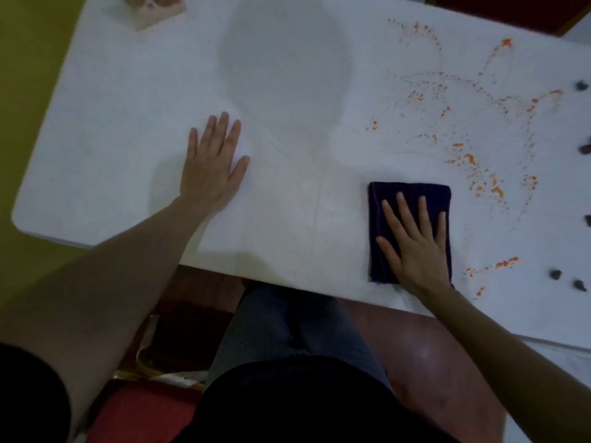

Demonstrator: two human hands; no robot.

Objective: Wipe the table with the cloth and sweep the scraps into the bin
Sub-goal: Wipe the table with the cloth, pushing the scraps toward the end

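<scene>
Here, in the head view, the right hand (415, 241) lies flat on a folded dark purple cloth (409, 199), fingers straight and slightly spread, pressing it onto the white table (128, 123) close to the near edge; nothing is curled round the cloth. The left hand (212, 164) rests palm-down on the bare tabletop, well apart from the cloth at about nine o'clock of it, fingers straight and holding nothing. Orange smears and specks (473, 161) spread over the table from roughly twelve to four o'clock of the cloth, the nearest just beside its far right corner. Small dark scraps (556, 274) sit in a loose line along the right edge of the view, at about three o'clock of the cloth. A pale, blurred object (153, 8) lies at the far left corner of the table, at about eleven o'clock of the left hand; what it is cannot be told.
</scene>
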